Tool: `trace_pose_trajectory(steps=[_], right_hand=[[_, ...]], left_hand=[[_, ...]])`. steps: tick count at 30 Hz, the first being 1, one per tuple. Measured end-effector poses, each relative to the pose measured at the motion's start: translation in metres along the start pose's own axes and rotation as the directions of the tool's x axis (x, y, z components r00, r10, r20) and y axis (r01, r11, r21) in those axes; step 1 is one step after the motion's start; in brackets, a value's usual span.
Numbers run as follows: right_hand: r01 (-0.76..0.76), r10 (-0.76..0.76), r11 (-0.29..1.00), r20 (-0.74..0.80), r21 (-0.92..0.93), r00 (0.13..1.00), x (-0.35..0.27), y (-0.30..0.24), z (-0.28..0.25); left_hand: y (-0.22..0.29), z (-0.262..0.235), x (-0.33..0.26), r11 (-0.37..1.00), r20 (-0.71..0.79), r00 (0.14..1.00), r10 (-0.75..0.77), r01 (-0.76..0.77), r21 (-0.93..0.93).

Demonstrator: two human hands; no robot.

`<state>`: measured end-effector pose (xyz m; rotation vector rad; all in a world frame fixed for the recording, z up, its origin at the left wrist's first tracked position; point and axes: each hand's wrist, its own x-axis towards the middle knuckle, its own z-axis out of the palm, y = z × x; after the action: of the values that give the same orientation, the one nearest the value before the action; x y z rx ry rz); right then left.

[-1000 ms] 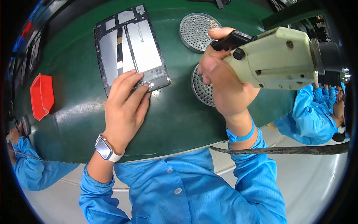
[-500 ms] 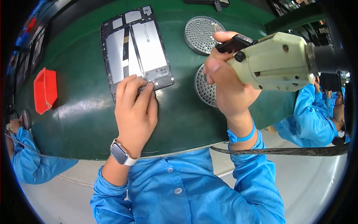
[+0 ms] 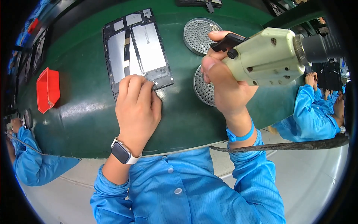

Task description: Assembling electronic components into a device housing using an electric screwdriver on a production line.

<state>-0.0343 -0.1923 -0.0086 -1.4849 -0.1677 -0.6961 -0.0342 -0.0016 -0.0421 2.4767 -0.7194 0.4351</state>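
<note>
An opened tablet (image 3: 149,52) with a black frame and silver inner plates lies on the green table. Curled over its lower edge, my left hand (image 3: 136,99) has its fingers bent close together against it; the fingertips are hidden. A pale yellow-green power screwdriver (image 3: 266,58) with a black lever is gripped in my right hand (image 3: 227,80). The thumb and fingers wrap its near end, well right of the tablet. The driver's tip is out of sight behind the hand. Beneath that hand sits a round perforated tray (image 3: 204,89), partly covered.
Another round perforated tray (image 3: 197,35), holding small shiny pieces, stands farther back. A red bin (image 3: 48,89) sits at the left. A dark cable (image 3: 283,148) crosses by the table's front right edge. People in blue sleeves work on both sides.
My left fingers have curled in more tightly at the tablet's lower edge. My right hand and the screwdriver have shifted slightly to the left.
</note>
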Motion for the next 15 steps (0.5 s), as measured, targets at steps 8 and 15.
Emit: trace_pose_trajectory(steps=[8, 15], right_hand=[[-0.062, 0.062, 0.998, -0.032, -0.011, 0.998, 0.001, -0.003, 0.000], [-0.027, 0.029, 0.998, 0.039, -0.055, 0.999, 0.003, -0.001, -0.004]], left_hand=[[0.015, -0.011, 0.006, 0.999, 0.114, 0.993, 0.002, -0.008, 0.052], [-0.033, -0.021, 0.026, 0.957, 0.163, 0.987, -0.011, 0.057, -0.284]])
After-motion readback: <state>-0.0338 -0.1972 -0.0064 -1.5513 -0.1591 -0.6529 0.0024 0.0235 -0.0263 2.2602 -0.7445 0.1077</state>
